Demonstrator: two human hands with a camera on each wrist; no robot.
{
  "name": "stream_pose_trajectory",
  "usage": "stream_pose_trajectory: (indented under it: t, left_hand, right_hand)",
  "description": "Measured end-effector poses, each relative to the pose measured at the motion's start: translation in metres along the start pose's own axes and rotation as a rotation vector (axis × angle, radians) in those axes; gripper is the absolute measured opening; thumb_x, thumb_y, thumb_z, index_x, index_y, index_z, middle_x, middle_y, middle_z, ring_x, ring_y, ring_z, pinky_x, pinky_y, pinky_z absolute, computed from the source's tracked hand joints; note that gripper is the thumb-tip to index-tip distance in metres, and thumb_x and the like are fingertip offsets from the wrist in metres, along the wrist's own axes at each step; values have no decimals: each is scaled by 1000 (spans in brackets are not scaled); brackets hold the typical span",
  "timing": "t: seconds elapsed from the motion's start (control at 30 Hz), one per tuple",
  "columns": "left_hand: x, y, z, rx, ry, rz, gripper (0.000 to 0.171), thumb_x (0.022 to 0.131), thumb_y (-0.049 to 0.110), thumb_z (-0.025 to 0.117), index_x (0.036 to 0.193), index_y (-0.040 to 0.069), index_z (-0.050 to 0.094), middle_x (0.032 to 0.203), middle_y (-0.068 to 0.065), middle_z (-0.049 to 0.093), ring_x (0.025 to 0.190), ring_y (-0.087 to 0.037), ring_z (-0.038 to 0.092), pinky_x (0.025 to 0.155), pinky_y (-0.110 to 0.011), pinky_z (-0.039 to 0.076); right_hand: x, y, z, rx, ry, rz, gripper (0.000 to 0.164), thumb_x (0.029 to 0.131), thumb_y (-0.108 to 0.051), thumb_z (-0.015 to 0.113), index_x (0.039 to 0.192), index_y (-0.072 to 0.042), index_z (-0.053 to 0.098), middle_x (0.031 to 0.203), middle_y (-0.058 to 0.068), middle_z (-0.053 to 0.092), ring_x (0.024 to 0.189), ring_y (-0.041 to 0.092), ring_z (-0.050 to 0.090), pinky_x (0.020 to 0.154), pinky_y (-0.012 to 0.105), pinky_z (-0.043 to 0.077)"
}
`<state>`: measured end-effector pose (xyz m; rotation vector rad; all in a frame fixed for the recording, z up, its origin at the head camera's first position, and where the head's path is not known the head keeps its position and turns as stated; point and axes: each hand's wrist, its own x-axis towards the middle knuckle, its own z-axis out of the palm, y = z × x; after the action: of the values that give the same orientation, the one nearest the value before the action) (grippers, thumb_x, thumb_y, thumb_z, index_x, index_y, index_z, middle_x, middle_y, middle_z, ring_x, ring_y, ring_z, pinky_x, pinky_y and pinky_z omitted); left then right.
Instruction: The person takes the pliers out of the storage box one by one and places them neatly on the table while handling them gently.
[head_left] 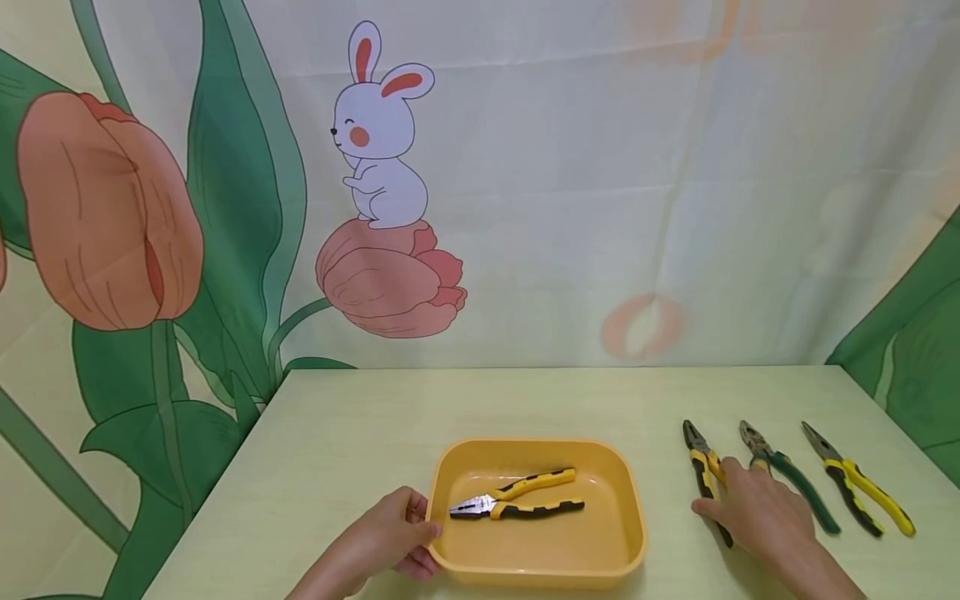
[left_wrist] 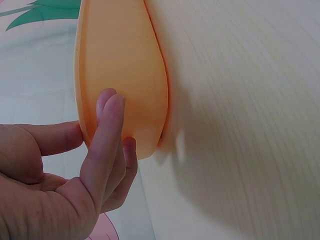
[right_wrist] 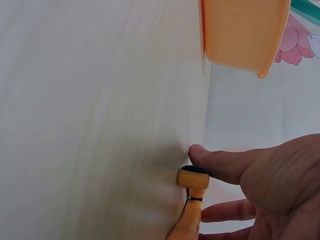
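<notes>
A yellow plastic tray (head_left: 540, 575) stands on the table, and my left hand (head_left: 393, 533) pinches its left wall. The thumb lies at the rim and the other fingers (left_wrist: 102, 150) press the outer wall. Inside the tray lies a pair of combination pliers (head_left: 517, 497) with yellow-and-black handles, jaws pointing left. To the right of the tray, my right hand (head_left: 757, 508) holds the handles of another pair of combination pliers (head_left: 699, 458) lying on the table. Its thumb (right_wrist: 220, 162) is on one side, its fingers on the other; the palm hides part of the handles.
Beside the right hand lie green-handled pliers (head_left: 802, 487), partly covered by it. Further right are long-nose pliers (head_left: 843, 475) with yellow-and-black handles. A printed cloth (head_left: 540, 208) with a rabbit and tulips hangs behind the pale table (head_left: 337, 433).
</notes>
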<state>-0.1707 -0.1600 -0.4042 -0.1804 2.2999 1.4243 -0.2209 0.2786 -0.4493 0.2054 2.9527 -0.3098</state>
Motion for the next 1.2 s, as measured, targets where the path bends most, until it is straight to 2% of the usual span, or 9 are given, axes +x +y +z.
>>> stream_pose_trajectory:
  t: [0.7,0.93,1.2]
  left_hand:
    - [2,0,2,-4,14,-3,22,101,1,64,115,-5,49,92,-17,61,66,-20,70,64,-31,64]
    - [2,0,2,-5,18,-6,22,101,1,64,115,-5,49,93,-17,61,66,-20,70,64,-32,64]
    - [1,1,0,0,3,-20,23,101,1,64,116,-5,49,93,-17,61,67,-19,70,64,-31,64]
  right_hand:
    - [-6,-3,-2,-2,2,2,69,91,-52,75,118,9,55,81,11,53,70,26,51,57,40,47]
    - [-6,-3,-4,-19,0,2,69,93,-51,73,122,9,55,90,17,57,76,29,56,63,49,53]
    - [-9,-6,-8,-18,20,12,70,94,-52,72,128,7,56,96,21,58,81,32,59,66,54,54]
